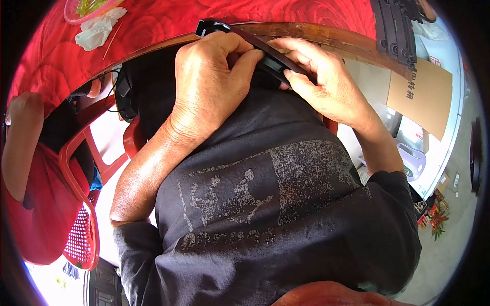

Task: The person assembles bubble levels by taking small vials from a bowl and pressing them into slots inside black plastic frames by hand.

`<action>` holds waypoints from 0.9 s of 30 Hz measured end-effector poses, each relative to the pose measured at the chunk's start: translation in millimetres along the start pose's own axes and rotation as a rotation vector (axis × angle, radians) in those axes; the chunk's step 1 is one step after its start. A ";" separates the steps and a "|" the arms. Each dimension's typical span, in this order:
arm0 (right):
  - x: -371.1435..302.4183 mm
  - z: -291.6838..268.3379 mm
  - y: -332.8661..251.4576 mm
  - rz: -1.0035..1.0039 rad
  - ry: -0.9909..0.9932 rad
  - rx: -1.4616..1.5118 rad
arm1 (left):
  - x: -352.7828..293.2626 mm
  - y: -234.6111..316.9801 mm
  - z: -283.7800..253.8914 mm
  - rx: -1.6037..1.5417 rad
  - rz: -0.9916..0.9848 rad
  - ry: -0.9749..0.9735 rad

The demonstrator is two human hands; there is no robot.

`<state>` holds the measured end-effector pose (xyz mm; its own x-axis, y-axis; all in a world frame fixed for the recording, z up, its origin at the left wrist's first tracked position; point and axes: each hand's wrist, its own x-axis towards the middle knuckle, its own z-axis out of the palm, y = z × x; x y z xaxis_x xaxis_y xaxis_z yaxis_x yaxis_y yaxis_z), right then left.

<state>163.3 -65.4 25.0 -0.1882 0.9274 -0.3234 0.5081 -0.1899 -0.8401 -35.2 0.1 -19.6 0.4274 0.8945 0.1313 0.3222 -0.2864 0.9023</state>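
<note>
A long black plastic strip (278,57) with a curved, hooked end slants between my hands at the table's edge. My left hand (212,76) is closed, thumb and fingers pinching the strip near its hooked end. Around its lower part my right hand (326,81) is wrapped, the thumb on the near side and the fingers behind. Some of the strip is hidden by my fingers. On the table to the right lie several black plastic strips (393,30) that look similar, side by side.
A red rose-patterned cloth (168,20) covers the table with its wooden edge (352,43). A pink basket (81,13) and crumpled white plastic bag (99,30) sit at far left. Another person's arm (23,143) and a red plastic chair (81,199) are left; a cardboard box (423,97) stands right.
</note>
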 end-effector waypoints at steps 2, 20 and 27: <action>0.9 0.0 0.3 0.031 0.001 -0.025 | 0.7 -0.1 -0.2 -0.003 -0.018 -0.009; 1.3 4.9 9.9 -0.042 0.107 0.067 | 0.0 2.3 -2.0 -0.057 -0.057 -0.035; 2.4 4.1 9.6 -0.041 0.102 0.062 | -0.8 5.7 -2.8 -0.037 -0.047 -0.026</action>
<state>164.3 -66.2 14.4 -0.1201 0.9621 -0.2448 0.4478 -0.1676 -0.8783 -36.1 -1.3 -13.4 0.4348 0.8972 0.0777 0.3114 -0.2307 0.9219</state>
